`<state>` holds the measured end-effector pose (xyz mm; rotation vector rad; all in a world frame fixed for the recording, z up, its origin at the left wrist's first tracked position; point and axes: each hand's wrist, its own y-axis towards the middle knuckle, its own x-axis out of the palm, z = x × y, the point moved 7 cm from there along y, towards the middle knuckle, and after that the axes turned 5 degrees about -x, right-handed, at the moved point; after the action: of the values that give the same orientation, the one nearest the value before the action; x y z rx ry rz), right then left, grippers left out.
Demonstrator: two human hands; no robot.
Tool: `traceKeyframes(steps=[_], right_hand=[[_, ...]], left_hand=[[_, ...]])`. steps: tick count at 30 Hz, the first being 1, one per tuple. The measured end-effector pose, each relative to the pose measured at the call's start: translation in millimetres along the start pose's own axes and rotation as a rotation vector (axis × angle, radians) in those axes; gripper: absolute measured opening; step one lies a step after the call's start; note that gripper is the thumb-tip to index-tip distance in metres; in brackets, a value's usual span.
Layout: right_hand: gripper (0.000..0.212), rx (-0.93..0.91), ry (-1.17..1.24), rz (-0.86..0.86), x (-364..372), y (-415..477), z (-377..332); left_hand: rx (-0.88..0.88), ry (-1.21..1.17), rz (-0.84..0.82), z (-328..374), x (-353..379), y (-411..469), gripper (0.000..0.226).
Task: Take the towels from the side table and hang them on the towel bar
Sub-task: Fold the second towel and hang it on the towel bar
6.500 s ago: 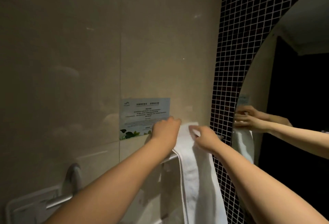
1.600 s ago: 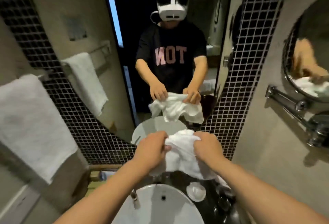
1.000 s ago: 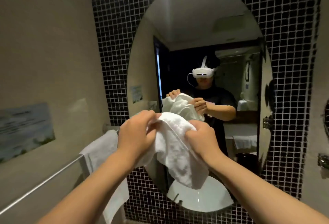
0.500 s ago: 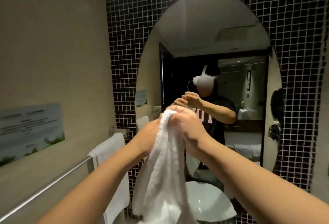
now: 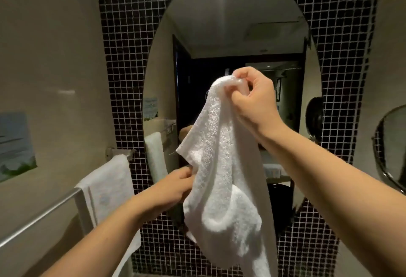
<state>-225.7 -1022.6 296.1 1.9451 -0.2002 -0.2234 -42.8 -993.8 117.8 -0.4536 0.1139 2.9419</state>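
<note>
A white terry towel (image 5: 222, 184) hangs in front of me, before the oval mirror. My right hand (image 5: 254, 100) pinches its top corner high up. My left hand (image 5: 175, 188) grips the towel's left edge lower down, about halfway along its length. The towel droops in loose folds below both hands. A metal towel bar (image 5: 41, 215) runs along the beige wall at the left. Another white towel (image 5: 107, 191) hangs over the bar's far end, next to its wall bracket.
An oval mirror (image 5: 230, 34) on dark mosaic tile (image 5: 123, 56) fills the wall ahead. A round swivel mirror (image 5: 391, 144) sticks out at the right edge. A printed notice (image 5: 15, 144) is stuck on the left wall above the bar.
My hands, together at the towel's top half a second ago, have separated: the right stays high on the corner, the left has slid down the edge. The towel hangs longer.
</note>
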Motion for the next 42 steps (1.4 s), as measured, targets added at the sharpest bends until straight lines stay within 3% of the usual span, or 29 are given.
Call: traceKeyframes(steps=[3,7,10,12,15,17,18,20,22,23,26,28,30,34,36,39,42], right_hand=[[0.024,-0.072,-0.151,-0.022,-7,2,3],[0.025,-0.189,-0.287,-0.098,-8,-2,2],[0.017,-0.140,-0.309,-0.302,8,-11,9],[0.037,-0.009,-0.235,-0.493,23,-24,18],[0.074,0.156,0.025,-0.585,31,-36,22],[0.089,0.096,-0.085,-0.696,32,-39,19],[0.087,0.024,-0.222,-0.776,33,-40,19],[0.056,-0.029,-0.416,-0.847,32,-40,25],[0.020,0.006,-0.398,-0.714,24,-35,29],[0.014,0.018,-0.387,-0.614,19,-33,32],[0.019,0.050,-0.400,-0.388,6,-35,44],[0.015,0.079,-0.393,-0.291,2,-41,52],[0.029,0.080,-0.381,-0.204,-2,-45,54],[0.041,0.078,-0.351,-0.048,-16,-45,42],[0.046,0.139,-0.280,0.015,-24,-42,46],[0.046,0.156,-0.291,0.065,-35,-37,45],[0.040,0.108,-0.306,0.111,-45,-36,37]], left_hand=[[0.057,-0.050,0.250,15,-7,15,0.006],[0.221,-0.092,0.330,46,-6,28,0.024],[0.315,-0.172,0.357,72,0,32,0.027],[0.360,-0.145,0.386,86,2,30,0.030],[0.407,-0.047,0.440,97,-3,29,0.040],[0.402,-0.018,0.413,99,-6,29,0.041],[0.376,-0.018,0.384,98,-7,31,0.037],[0.284,0.000,0.313,94,-11,34,0.028],[0.173,-0.071,0.133,90,-1,31,0.014],[0.138,-0.153,0.044,87,5,29,0.029],[0.225,-0.487,-0.154,89,13,16,0.046],[0.332,-0.474,-0.209,87,13,6,0.069],[0.360,-0.267,-0.133,78,12,2,0.086],[0.324,0.203,0.143,60,3,13,0.080],[0.245,0.363,0.221,46,-3,22,0.066],[0.163,0.539,0.380,31,-20,28,0.009],[0.137,0.646,0.459,30,-32,27,0.017]])
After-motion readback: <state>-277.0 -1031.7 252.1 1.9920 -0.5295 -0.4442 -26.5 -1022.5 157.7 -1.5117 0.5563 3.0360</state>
